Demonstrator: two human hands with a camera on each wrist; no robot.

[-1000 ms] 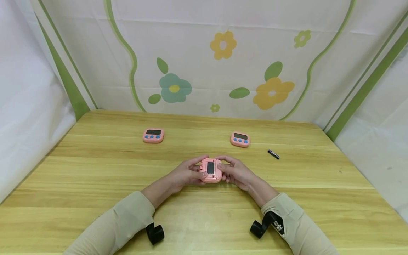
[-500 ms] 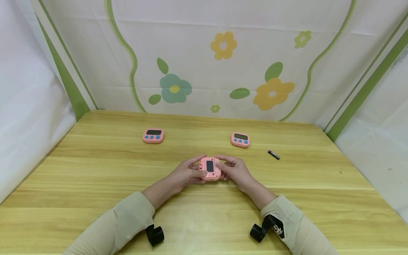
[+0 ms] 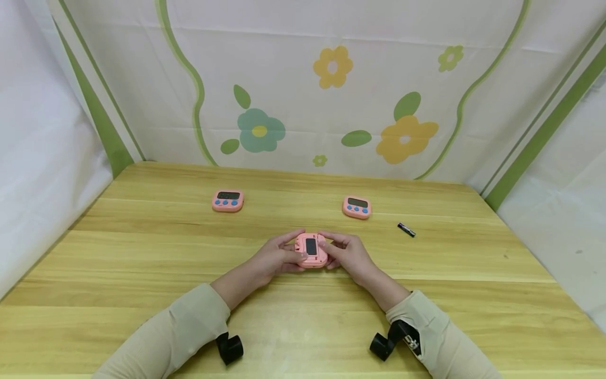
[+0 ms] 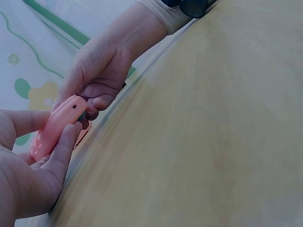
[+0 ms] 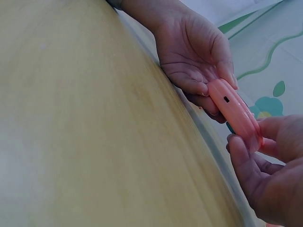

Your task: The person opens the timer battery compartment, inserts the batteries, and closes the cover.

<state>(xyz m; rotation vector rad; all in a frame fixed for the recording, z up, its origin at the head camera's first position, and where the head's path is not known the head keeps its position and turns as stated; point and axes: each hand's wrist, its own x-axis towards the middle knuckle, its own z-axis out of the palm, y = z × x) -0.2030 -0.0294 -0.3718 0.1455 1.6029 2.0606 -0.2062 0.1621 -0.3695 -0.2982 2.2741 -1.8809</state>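
My left hand [image 3: 273, 259], at nine o'clock, and right hand [image 3: 352, 258], at three, pinch a rounded pink device [image 3: 312, 250], its dark rectangular panel [image 3: 311, 246] facing me.

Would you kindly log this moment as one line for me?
left hand: holds pink timer | right hand: holds same timer | battery: on table | far-left timer, far-right timer: screens up

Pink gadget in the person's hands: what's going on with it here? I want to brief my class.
A person's left hand and right hand grip the pink gadget between them, the side with a dark rectangle facing up. Two similar pink gadgets lie farther back on the wood-grain table, screens and blue buttons up. A loose battery lies to the right of both.
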